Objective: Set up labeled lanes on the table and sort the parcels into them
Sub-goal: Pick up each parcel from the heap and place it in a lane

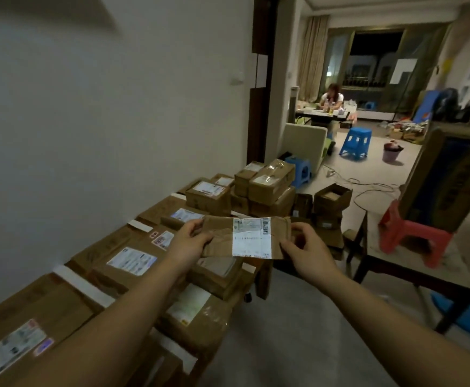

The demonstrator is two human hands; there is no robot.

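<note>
Below and left of my grip, the surface [264, 277] is packed with stiff cardboard boxes [122, 263] in rows split by white strips [82, 286]. I'm mid-sort: my left hand [191, 243] and right hand [307, 248] pinch the ends of a flat, creased brown parcel [218, 241], held in the air above the far rows. Its smooth white label [252, 238] faces me. I judge I must read it next, then choose a lane.

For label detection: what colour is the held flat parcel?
Brown cardboard flat parcel, white shipping label across it; head view.
</note>
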